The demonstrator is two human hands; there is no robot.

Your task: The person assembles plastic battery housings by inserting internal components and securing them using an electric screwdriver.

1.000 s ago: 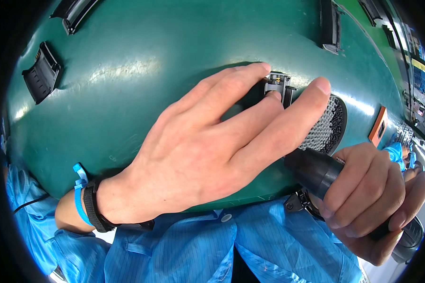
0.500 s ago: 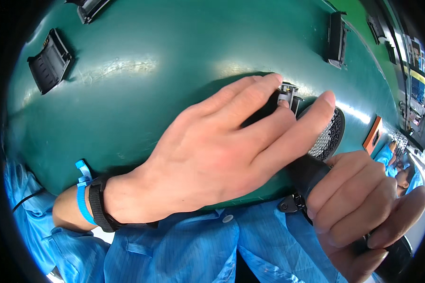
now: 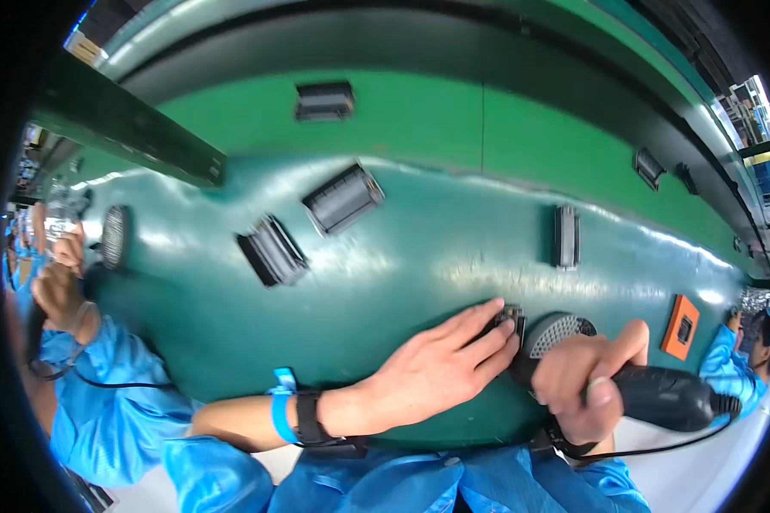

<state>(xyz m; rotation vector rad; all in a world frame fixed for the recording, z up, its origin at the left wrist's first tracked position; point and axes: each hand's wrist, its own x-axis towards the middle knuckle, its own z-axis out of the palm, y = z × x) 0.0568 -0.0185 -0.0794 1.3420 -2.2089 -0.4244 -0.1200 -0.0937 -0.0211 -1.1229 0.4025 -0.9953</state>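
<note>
- The right hand (image 3: 573,380), blurred, lies right of the small black part and nearer the person, its fingers curled tightly round a black corded tool (image 3: 667,398).
- The left hand (image 3: 436,376) reaches in from the part's left, fingers slightly spread, tips touching it; the thumb is hidden, so I cannot tell whether they pinch.
- The small black part (image 3: 511,315) lies on the green table (image 3: 368,338), partly covered by those fingertips.
- Just right of the part: a round dish (image 3: 546,333).
- Farther right of it: an orange block (image 3: 678,327).
- Beyond the part: three black housings (image 3: 344,199), two leftward, one rightward.
</note>
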